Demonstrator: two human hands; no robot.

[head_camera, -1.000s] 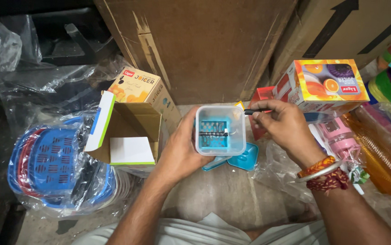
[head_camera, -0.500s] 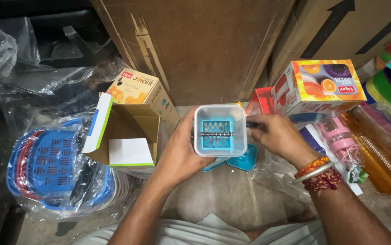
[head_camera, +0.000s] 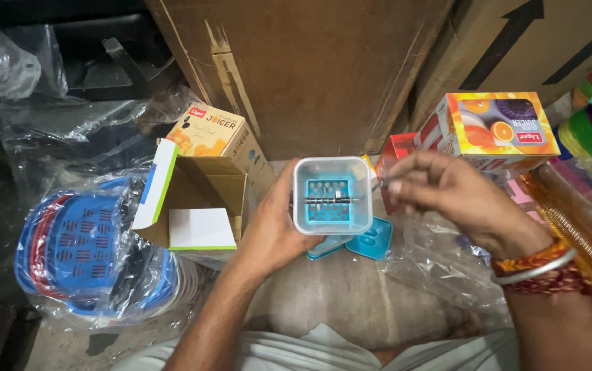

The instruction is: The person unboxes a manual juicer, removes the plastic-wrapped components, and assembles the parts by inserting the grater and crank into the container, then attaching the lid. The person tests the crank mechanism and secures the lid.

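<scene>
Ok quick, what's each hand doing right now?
Left hand: closed around the clear square container with a blue grid inside.
Right hand: fingers pinched at the container's rim; blurred, so what it holds cannot be told.

Translucent smooth plastic container (head_camera: 332,196) — matt brown cardboard box (head_camera: 203,199), crinkled glossy wrap (head_camera: 83,137).
</scene>
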